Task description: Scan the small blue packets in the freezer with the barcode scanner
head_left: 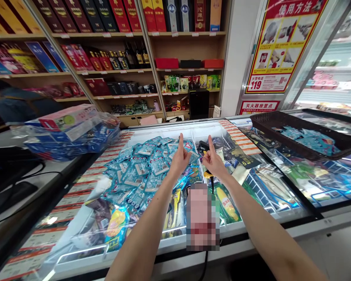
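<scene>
Both my arms reach out over a glass-topped chest freezer (90, 253). My left hand (180, 158) points its index finger forward, with the other fingers curled and nothing seen in them. Close by on its left is a heap of small blue packets (143, 166); whether they lie on the glass or under it, I cannot tell. My right hand (214, 159) makes the same pointing shape and holds nothing visible. A white wire divider (197, 156) runs between the hands. Below them is a pixelated upright device (201, 214), with a cable beneath it.
A dark tray (283, 121) holding blue packets sits at right. Plastic-wrapped boxes (73, 128) stand at left, near dark cables (32, 175). Price labels (66, 203) line the freezer. Behind are stocked shelves (181, 33) and, at far left, a person (20, 101).
</scene>
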`<action>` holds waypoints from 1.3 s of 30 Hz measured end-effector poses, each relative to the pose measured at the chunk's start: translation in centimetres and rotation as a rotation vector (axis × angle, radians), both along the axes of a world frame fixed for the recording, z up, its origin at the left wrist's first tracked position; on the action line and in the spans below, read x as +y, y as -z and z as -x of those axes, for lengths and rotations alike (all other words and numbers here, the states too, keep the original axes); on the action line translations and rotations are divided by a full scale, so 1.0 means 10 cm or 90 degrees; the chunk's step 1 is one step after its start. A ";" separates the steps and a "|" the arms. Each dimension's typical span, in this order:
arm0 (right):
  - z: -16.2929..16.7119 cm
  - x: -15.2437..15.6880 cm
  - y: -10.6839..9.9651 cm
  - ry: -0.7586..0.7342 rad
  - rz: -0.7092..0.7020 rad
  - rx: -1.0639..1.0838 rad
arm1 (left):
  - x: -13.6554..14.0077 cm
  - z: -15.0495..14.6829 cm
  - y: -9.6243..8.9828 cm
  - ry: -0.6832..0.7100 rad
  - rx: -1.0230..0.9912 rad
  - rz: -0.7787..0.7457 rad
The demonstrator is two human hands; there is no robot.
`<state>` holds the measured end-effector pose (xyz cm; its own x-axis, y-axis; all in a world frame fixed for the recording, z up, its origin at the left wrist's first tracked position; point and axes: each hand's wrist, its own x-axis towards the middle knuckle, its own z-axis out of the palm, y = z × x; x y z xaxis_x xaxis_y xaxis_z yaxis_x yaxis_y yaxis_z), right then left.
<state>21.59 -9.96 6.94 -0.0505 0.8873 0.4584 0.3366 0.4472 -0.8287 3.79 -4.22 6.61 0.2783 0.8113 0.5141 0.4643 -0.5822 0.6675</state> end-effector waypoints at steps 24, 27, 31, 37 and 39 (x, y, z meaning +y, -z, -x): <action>-0.02 -0.35 -0.56 -0.276 0.315 0.282 | -0.85 0.63 -0.70 0.294 -0.259 0.460; 0.00 -0.39 -0.65 -0.381 0.364 0.299 | -0.86 0.79 -0.73 0.391 -0.309 0.533; 0.13 -0.28 -0.58 -0.370 0.463 0.256 | -0.73 0.78 -0.60 0.387 -0.364 0.595; 0.14 -0.21 -0.47 -0.243 0.444 0.176 | -0.81 0.75 -0.57 0.304 -0.320 0.536; 0.06 -0.24 -0.43 -0.078 0.398 0.062 | -0.93 0.85 -0.55 0.206 -0.268 0.438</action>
<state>20.99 -12.33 11.23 -0.1525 0.9790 -0.1356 0.2245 -0.0994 -0.9694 -4.73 -13.56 12.15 0.4459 0.8937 0.0503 -0.0192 -0.0467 0.9987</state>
